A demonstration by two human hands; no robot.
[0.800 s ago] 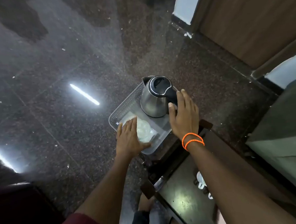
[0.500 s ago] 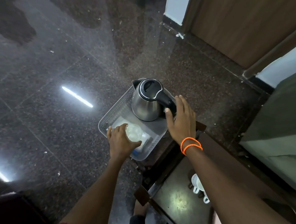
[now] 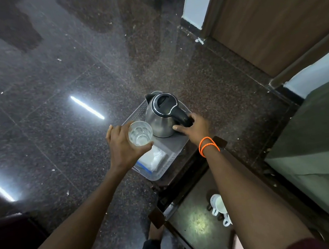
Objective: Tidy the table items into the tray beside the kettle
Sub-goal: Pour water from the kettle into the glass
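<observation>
no readable text, no labels, no brand marks

One steel kettle [image 3: 161, 116] and one clear drinking glass [image 3: 140, 133] share a single grey tray [image 3: 177, 146], which also holds one white packet [image 3: 155, 157]. Two hands are in view, the left hand [image 3: 124, 146] and the right hand [image 3: 195, 128]; two orange bands [image 3: 208, 145] circle one wrist. Two white cups [image 3: 221, 206] sit on one dark table [image 3: 192, 224].
</observation>
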